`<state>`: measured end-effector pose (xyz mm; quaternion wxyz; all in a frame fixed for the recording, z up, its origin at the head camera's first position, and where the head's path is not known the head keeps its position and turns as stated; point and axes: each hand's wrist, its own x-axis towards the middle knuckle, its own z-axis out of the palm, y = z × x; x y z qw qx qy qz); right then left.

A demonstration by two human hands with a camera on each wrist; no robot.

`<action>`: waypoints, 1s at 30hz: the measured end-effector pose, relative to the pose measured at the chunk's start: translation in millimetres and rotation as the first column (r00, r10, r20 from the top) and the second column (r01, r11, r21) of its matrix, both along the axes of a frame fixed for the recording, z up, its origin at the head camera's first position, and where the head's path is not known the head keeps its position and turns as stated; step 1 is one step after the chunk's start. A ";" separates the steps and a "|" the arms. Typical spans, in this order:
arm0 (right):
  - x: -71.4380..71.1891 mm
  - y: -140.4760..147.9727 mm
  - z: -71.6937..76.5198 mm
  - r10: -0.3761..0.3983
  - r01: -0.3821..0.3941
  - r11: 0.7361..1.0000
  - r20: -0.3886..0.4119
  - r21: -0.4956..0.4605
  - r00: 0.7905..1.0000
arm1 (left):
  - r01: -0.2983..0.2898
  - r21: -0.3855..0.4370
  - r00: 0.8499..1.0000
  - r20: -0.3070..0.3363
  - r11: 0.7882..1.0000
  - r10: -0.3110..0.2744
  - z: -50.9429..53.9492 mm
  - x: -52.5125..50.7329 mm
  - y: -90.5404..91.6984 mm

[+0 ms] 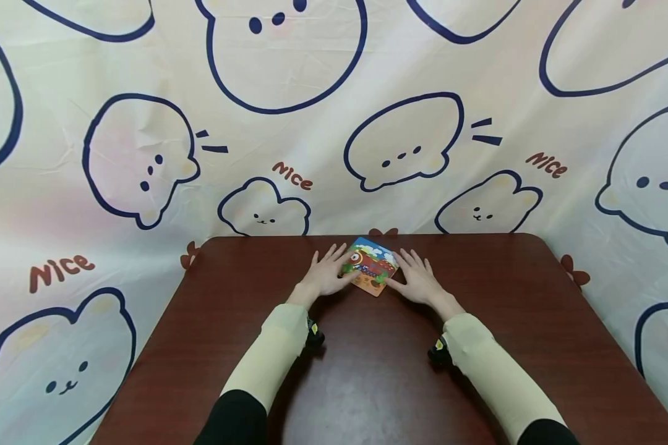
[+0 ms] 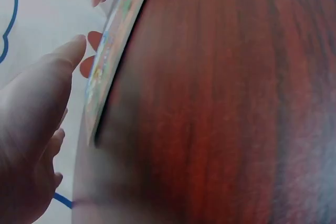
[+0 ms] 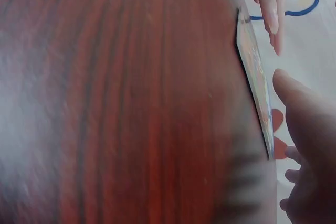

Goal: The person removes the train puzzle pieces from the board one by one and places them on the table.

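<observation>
Cartoon-printed board [image 1: 372, 264] lies between your left hand [image 1: 324, 276], 9 o'clock, and right hand [image 1: 420, 284], 3 o'clock, fingers spread, grasping nothing, seemingly framing it.

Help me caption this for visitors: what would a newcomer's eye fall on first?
Probably the bright picture board, near the far edge of the dark brown table, between the left hand and the right hand. Next, the blue-outlined cartoon animals on the pale backdrop behind the table.
</observation>
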<state>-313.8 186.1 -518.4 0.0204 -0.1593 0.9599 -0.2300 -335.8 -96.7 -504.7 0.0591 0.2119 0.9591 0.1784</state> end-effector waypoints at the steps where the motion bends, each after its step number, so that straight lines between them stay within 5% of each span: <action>1: 0.8 -2.4 -0.9 0.001 -0.001 1.000 0.000 0.004 1.000 | 0.008 -0.003 1.000 -0.014 1.000 -0.008 -10.7 -6.5 -3.0; 7: 1.4 -11.5 -6.2 0.004 -0.004 1.000 0.000 0.027 1.000 | 0.011 -0.042 1.000 -0.010 0.999 -0.012 -18.8 -1.0 -3.5; 8: 1.6 -12.1 -6.6 0.004 -0.004 1.000 0.004 0.030 1.000 | 0.004 -0.050 1.000 0.009 0.999 -0.003 -10.6 7.3 -0.9; 22: 4.3 -23.8 -12.6 0.060 -0.060 0.998 0.036 0.015 0.998 | -0.071 -0.147 0.997 -0.037 0.987 0.066 -16.2 35.2 -8.4; 30: 4.4 -25.9 -18.7 0.096 -0.097 0.995 0.050 0.014 0.994 | -0.052 -0.209 0.997 -0.064 0.977 0.039 -14.7 53.3 -21.3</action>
